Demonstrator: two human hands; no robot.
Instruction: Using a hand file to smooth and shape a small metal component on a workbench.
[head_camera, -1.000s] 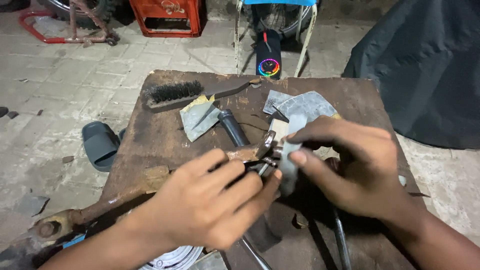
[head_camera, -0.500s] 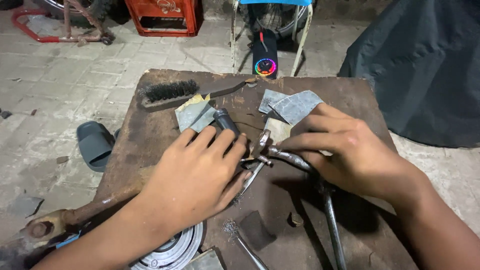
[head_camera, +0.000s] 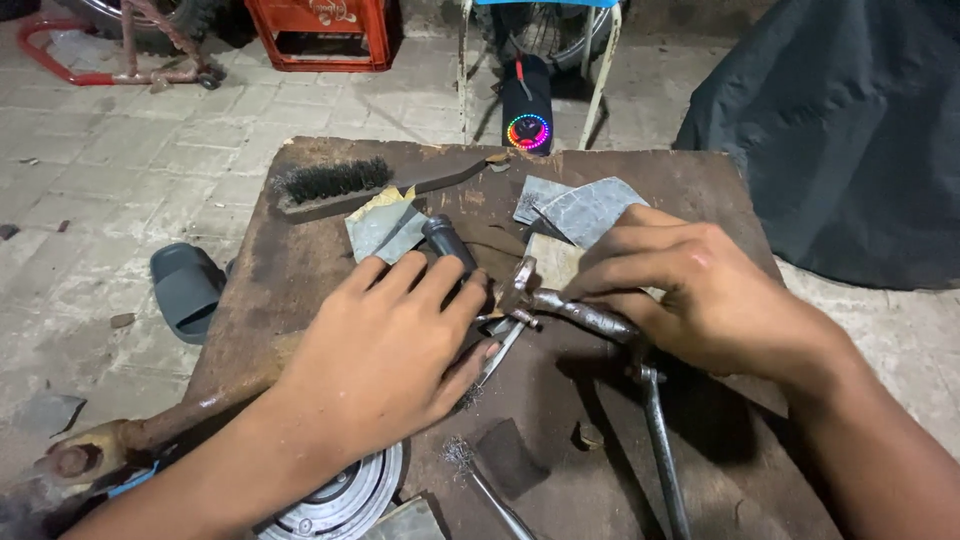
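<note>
Lying between the 2 hands, the rusty metal lever part (head_camera: 575, 312) runs its long axis from upper left to lower right across the brown worktop (head_camera: 700, 200). The left hand (head_camera: 390, 350) rests palm down over a black-handled tool (head_camera: 447, 243), fingers curled, touching the part's forked end. The right hand (head_camera: 690, 290) is closed over the part's bar and is the nearer. Beyond lie grey sandpaper sheets (head_camera: 585, 208) and a wire brush (head_camera: 340, 183).
</note>
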